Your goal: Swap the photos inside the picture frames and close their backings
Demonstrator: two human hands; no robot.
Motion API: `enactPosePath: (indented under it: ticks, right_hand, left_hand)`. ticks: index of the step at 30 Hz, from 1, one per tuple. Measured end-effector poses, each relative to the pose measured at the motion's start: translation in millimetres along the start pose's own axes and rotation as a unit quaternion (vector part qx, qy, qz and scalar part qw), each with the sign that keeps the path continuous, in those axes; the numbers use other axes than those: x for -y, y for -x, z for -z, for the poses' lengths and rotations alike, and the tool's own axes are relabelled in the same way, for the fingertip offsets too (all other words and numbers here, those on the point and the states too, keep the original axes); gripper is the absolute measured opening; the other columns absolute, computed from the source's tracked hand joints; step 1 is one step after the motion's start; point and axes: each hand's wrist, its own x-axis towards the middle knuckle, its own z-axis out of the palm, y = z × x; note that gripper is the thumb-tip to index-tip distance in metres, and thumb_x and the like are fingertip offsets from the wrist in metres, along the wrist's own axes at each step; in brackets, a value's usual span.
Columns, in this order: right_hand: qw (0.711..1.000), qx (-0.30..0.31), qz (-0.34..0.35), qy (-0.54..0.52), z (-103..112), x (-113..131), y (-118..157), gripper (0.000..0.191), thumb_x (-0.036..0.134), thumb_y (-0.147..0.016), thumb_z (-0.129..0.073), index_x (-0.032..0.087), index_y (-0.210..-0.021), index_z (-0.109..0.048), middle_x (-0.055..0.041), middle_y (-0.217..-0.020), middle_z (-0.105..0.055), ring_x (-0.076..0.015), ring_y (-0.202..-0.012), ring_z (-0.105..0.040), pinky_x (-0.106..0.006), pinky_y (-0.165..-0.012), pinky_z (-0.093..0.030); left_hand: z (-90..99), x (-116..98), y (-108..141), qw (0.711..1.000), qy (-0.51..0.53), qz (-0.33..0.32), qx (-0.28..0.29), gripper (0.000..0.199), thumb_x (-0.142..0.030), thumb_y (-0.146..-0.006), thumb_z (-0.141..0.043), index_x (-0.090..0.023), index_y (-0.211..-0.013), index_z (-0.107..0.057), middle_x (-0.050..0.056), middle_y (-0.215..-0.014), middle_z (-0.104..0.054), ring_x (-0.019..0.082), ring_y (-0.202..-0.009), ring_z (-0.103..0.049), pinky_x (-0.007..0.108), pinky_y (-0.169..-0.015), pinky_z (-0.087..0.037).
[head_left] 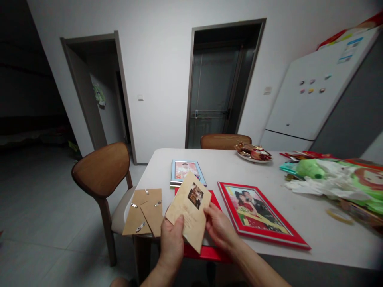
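Note:
Between my two hands is a cream printed card (182,201) with a small dark picture and faint lettering, held tilted above the table edge. My left hand (172,239) grips its lower left side, thumb on top. On the right edge, my right hand (220,226) pinches it. Beneath the card lies a red frame (206,253), mostly hidden. A brown backing board (134,213) with metal clips and a loose flap lies to the left. Behind the card rests a light blue picture frame (196,167). To the right lies a red picture frame (299,243) with a photo of two people.
A plate (267,160) of wrapped items stands at the table's far side. Green packaging, white paper and a tape roll (340,216) crowd the right. One brown chair (103,169) is at the left, another chair (226,141) behind the table (220,159). A fridge (305,91) stands back right.

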Motion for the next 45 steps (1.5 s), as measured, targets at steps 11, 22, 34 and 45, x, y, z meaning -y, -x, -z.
enactPosePath:
  ticks: [11, 22, 34, 45]
  right_hand:
    - [0.983, -0.049, -0.023, 0.177, 47, 15, -24, 0.055, 0.009, -0.059, -0.036, 0.013, -0.114, -0.044, -0.0052, -0.071, -0.067, -0.0154, -0.053, -0.06, -0.022, -0.047, -0.045]
    - [0.895, -0.061, 0.082, 0.433, 39, 10, -29, 0.043, 0.016, -0.067, -0.037, 0.013, -0.107, -0.053, -0.0077, -0.083, -0.066, -0.0186, -0.072, -0.06, -0.025, -0.062, -0.044]
    - [0.651, -0.091, 0.121, 0.744, 43, 6, -25, 0.03, 0.032, -0.076, -0.039, 0.015, -0.097, -0.053, -0.0118, -0.091, -0.058, -0.0217, -0.078, -0.056, -0.028, -0.061, -0.036]
    - [0.744, 0.065, 0.25, 0.617, -17, 4, 1, 0.033, 0.028, -0.077, -0.043, 0.017, -0.105, -0.054, -0.01, -0.101, -0.055, -0.0183, -0.094, -0.048, -0.027, -0.08, -0.035]
  left_hand:
    - [17.2, 13, 10, 0.904, -0.4, -0.077, 0.129, 0.049, -0.01, -0.063, -0.047, -0.01, -0.113, -0.046, 0.012, -0.121, -0.047, 0.021, -0.114, -0.04, 0.036, -0.099, -0.028]
    - [23.2, 28, 10, 0.824, -0.508, -0.164, 0.191, 0.042, -0.01, -0.066, -0.048, -0.008, -0.108, -0.05, 0.015, -0.121, -0.047, 0.023, -0.114, -0.04, 0.04, -0.096, -0.034]
    - [15.3, 14, 12, 0.737, -0.613, -0.176, 0.224, 0.032, -0.016, -0.075, -0.045, -0.011, -0.105, -0.054, 0.013, -0.118, -0.052, 0.026, -0.113, -0.042, 0.046, -0.097, -0.032]
    - [96.4, 12, -2, 0.753, -0.6, -0.255, 0.085, 0.046, -0.009, -0.072, -0.037, -0.013, -0.117, -0.04, 0.012, -0.127, -0.041, 0.021, -0.12, -0.033, 0.043, -0.098, -0.032]
